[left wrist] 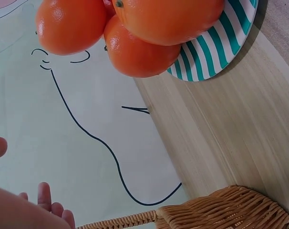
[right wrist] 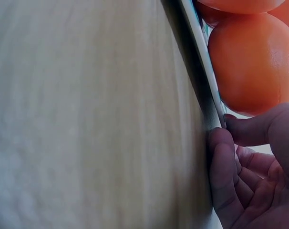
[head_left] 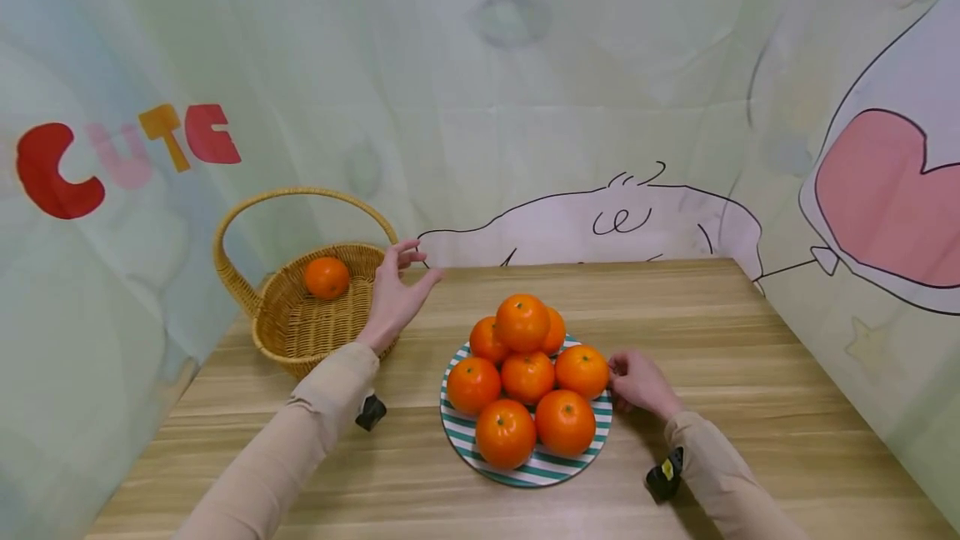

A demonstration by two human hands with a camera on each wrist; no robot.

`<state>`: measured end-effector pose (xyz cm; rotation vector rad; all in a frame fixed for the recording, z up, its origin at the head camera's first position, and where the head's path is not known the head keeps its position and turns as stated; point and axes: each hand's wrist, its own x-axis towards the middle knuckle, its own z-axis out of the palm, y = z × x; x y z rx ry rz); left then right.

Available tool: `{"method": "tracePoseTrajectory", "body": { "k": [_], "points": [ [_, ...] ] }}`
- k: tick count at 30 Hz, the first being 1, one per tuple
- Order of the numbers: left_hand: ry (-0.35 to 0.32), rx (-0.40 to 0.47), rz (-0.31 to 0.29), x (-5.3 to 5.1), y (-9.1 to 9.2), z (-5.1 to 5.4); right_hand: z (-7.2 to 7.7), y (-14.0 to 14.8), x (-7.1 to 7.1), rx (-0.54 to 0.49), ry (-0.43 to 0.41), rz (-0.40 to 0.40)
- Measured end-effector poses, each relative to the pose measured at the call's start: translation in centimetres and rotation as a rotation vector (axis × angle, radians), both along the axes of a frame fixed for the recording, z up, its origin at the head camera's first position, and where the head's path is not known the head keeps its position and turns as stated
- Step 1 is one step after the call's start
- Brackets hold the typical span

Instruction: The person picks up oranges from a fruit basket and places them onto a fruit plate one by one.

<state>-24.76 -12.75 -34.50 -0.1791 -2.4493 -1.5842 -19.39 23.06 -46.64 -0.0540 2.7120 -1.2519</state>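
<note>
My right hand point(head_left: 642, 383) pinches the right rim of a teal-and-white striped plate point(head_left: 534, 472); in the right wrist view the thumb point(right wrist: 252, 130) lies on top of the rim and a finger point(right wrist: 222, 167) beneath it. Several oranges point(head_left: 506, 434) are piled on the plate, one point(head_left: 522, 323) on top of others. My left hand point(head_left: 396, 290) is raised at the right side of a wicker basket point(head_left: 288, 352), thumb and fingers spread apart, holding nothing. One orange point(head_left: 327, 277) lies inside the basket. Only part of the left hand point(left wrist: 25, 210) shows in the left wrist view.
Plate and basket share a wood-grain table point(head_left: 720, 340). The basket's tall arched handle point(head_left: 300, 192) rises at the back left. A printed curtain point(head_left: 420, 107) hangs behind the table and along both sides.
</note>
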Motion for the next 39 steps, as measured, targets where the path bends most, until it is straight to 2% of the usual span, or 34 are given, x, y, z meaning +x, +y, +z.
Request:
{"method": "tracePoseTrajectory", "body": {
  "k": [13, 31, 39],
  "points": [
    [0.025, 0.007, 0.007, -0.1, -0.3, 0.2, 0.1, -0.2, 0.0, 0.008, 0.002, 0.008],
    [0.066, -0.019, 0.075, -0.7, -2.0, 0.1, 0.0, 0.0, 0.0, 0.004, 0.007, 0.007],
    [0.068, -0.005, 0.096, -1.0, -3.1, 0.0, 0.1, 0.0, 0.1, -0.005, 0.004, 0.007]
  ]
}}
